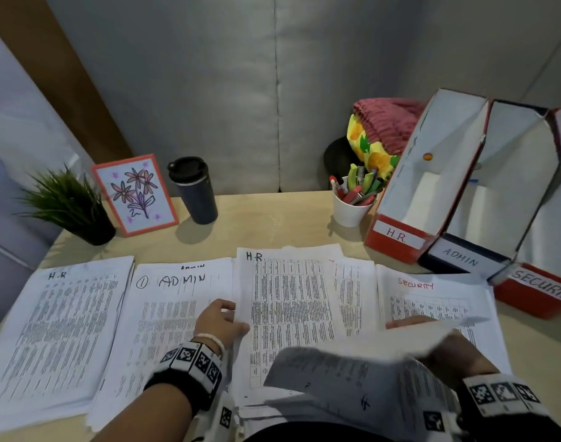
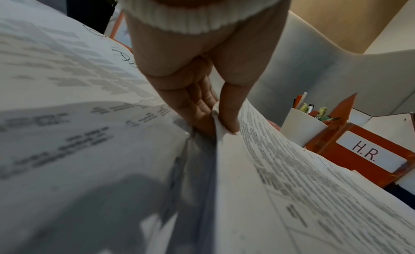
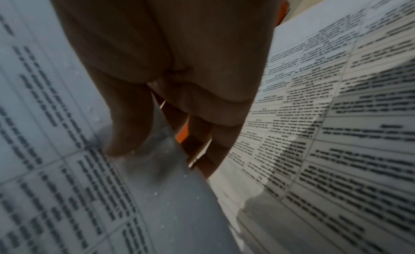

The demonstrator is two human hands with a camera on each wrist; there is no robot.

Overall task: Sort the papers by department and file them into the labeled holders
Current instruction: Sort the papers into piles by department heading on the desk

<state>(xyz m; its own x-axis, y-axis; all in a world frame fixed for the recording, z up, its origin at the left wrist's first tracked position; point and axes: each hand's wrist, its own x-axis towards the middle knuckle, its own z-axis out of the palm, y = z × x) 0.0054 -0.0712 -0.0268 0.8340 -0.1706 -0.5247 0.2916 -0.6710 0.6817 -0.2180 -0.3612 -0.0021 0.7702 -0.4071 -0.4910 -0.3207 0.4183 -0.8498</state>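
Observation:
Four paper piles lie in a row on the desk: an H.R pile (image 1: 59,330), an ADMIN pile (image 1: 164,314), a middle stack topped by an H.R sheet (image 1: 288,301) and a SECURITY pile (image 1: 432,298). My left hand (image 1: 232,317) pinches the left edge of that H.R sheet (image 2: 280,160) between thumb and fingers (image 2: 229,115). My right hand (image 1: 416,323) holds a lifted, blurred sheet (image 1: 352,371) over the near edge, thumb on one face (image 3: 67,151), fingers behind. Three holders stand at the right: H.R. (image 1: 397,236), ADMIN (image 1: 461,258) and SECURITY (image 1: 544,288).
A white cup of pens (image 1: 349,208) stands left of the H.R. holder (image 2: 368,153). A dark travel mug (image 1: 194,189), a framed flower drawing (image 1: 135,194) and a small potted plant (image 1: 68,202) line the back left. A padded grey wall rises behind the desk.

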